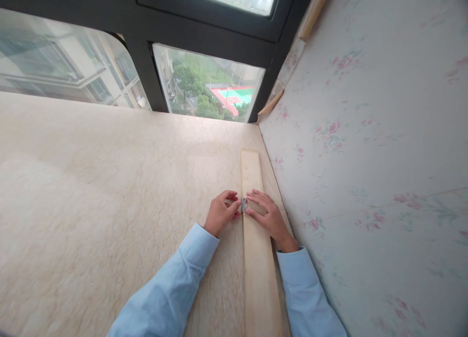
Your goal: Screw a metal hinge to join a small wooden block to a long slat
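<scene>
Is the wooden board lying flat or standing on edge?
Flat: the wooden board lies broad face up on the marble sill; the right hand rests on it.

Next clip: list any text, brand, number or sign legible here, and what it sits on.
None can be read. The small silver metal hinge between the left hand and right hand shows no marking at this size, and neither does the long pale wooden board or the floral wallpaper.

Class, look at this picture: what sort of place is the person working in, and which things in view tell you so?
Probably a room in a high-rise flat: floral wallpaper, a dark-framed window overlooking a sports court far below, and a marble-look sill bearing a wooden strip.
</scene>
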Tool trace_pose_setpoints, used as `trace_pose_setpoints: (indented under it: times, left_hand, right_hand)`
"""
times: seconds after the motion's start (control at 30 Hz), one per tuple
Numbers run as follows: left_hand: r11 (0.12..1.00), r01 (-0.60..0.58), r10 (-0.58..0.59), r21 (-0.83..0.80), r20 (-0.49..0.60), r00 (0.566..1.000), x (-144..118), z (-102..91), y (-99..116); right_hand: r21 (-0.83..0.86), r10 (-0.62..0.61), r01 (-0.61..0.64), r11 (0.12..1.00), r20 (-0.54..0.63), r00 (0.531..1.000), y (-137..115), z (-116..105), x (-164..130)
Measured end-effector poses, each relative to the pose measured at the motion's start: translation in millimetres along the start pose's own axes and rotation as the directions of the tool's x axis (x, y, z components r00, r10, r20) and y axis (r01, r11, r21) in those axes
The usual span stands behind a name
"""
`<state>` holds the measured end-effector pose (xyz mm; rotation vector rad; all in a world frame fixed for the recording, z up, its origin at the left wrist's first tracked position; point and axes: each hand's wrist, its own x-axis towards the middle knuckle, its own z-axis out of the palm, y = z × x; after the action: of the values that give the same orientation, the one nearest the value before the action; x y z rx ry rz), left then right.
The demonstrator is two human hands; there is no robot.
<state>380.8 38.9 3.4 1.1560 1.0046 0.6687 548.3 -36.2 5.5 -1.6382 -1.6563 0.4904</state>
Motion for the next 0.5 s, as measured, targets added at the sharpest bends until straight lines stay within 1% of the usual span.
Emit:
trace_pose_setpoints:
  times: [0.17, 0.37, 0.5]
  left_hand:
    - [1.0, -0.006, 0.006, 0.006, 0.016, 1.0, 0.3, 0.3, -1.4]
    - [1.0, -0.021, 0.02, 0.022, 0.015, 1.0, 0.3, 0.0, -1.8]
    - [1.0, -0.001, 0.001, 0.012, 0.019, 1.0, 0.6, 0.6, -1.0]
  right_hand:
    - [0.04, 0.05, -0.05, 0.998, -0.019, 0.999, 0.5, -0.1, 1.0]
    - [0.065, 0.05, -0.047, 0.997, -0.048, 0.998, 1.4, 0.7, 3.1]
    - [0.075, 0.069, -0.064, 0.995, -0.055, 0.996, 0.8, 0.6, 4.1]
